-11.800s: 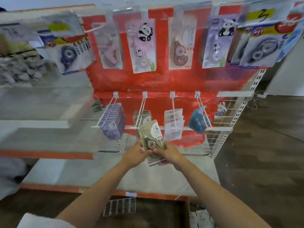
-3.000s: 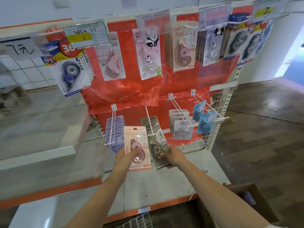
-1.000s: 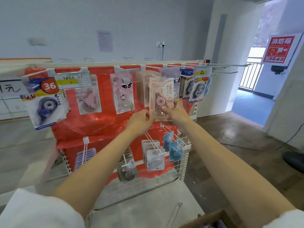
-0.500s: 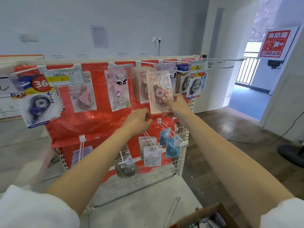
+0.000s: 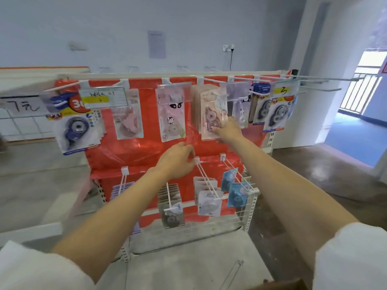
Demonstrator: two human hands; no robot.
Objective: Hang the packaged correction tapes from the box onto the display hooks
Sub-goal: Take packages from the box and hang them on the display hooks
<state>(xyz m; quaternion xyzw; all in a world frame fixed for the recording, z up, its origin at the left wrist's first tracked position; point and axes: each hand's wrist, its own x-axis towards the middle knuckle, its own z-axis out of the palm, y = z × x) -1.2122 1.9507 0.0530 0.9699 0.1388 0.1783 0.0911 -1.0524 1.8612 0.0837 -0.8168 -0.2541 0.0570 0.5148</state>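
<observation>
pink pack: half a second back it was held out in front of the hook row, now it's pushed back against the stack on the upper hook, front of that bunch, between the panda packs and the grey-wheel packs

right hand: fingertips laid on the pack's lower right corner, over the clear bubble; fingers look fairly straight, more pressing than pinching, though the motion blur makes it hard to be sure

left hand: dropped a bit lower since the last frame, now well below the pack; fingers curled loosely with nothing seen between them, tips just beside the white bracket of a lower hook

rack: red sheet behind two rows of hooks; packs are hung on the lower hooks too, white ones and blue ones among them

box: only a brown edge is seen at the bottom right corner, contents not visible

view: shifted slightly, more wall seen above the rack than before
</observation>
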